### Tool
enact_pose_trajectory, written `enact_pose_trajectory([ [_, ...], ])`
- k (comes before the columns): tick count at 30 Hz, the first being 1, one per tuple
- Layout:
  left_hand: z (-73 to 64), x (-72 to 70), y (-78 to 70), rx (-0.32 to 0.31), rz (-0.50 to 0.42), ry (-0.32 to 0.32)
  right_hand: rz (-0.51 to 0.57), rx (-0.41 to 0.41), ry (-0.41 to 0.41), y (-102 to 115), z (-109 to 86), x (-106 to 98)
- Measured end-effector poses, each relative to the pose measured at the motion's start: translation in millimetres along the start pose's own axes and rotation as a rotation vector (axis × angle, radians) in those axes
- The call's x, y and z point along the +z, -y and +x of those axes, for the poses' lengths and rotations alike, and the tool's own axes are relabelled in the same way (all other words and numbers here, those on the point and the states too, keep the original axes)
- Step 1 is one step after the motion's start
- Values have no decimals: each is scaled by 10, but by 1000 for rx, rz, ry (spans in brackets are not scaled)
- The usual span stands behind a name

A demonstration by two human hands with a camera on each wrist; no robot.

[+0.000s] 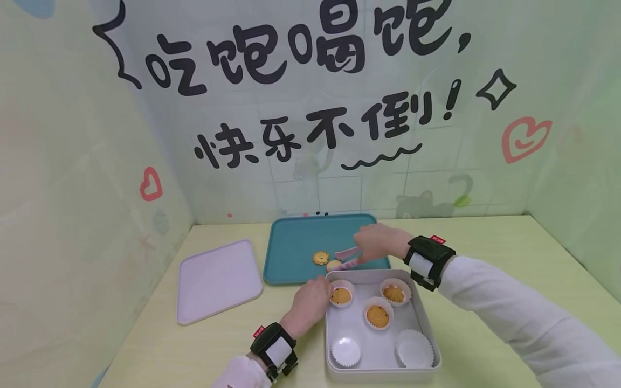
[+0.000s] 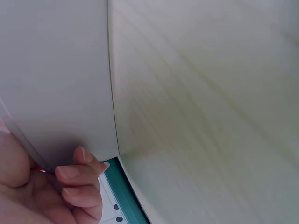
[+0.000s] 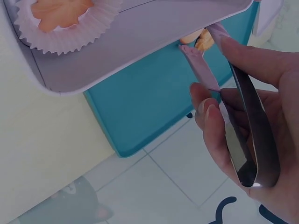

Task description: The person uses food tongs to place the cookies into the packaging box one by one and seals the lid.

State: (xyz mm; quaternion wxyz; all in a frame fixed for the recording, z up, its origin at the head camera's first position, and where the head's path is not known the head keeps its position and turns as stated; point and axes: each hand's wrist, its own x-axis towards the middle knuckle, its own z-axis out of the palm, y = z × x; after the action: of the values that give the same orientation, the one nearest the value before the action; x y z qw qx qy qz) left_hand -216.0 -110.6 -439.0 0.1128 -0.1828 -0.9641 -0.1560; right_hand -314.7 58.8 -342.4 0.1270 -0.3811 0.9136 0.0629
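Note:
My right hand (image 1: 380, 241) holds metal tongs (image 3: 262, 149) with pink tips, over the teal tray (image 1: 291, 242). Their arms stand apart, and the lower tip is right at a round cookie (image 1: 333, 265). Beside it on the tray lies a cookie with a notched edge (image 1: 320, 258). At the far left corner of the pale square box (image 1: 383, 375), my left hand (image 1: 310, 303) grips the wall, thumb by the rim and curled fingers outside. Inside the box, three paper cups hold cookies, one being a flower-shaped cookie (image 3: 62, 11).
Two paper cups without cookies, a left one (image 1: 346, 352) and a right one (image 1: 414, 350), sit at the near side of the box. A lilac tray (image 1: 218, 280) lies to the left on the pale wooden table (image 1: 490, 269). A printed backdrop (image 1: 301, 194) rises behind the table.

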Motion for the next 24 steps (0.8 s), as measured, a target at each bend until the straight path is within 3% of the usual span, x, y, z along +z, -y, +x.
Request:
enact_pose_trajectory([
  [8, -10, 15, 7, -4, -3, 7, -42, -9, -20, 31, 6, 12],
  [16, -19, 12, 0, -27, -26, 27, -62, -29, -90, -16, -39, 4],
  [24, -2, 10, 13, -25, -29, 15, -15, -21, -136, -119, -208, -153],
])
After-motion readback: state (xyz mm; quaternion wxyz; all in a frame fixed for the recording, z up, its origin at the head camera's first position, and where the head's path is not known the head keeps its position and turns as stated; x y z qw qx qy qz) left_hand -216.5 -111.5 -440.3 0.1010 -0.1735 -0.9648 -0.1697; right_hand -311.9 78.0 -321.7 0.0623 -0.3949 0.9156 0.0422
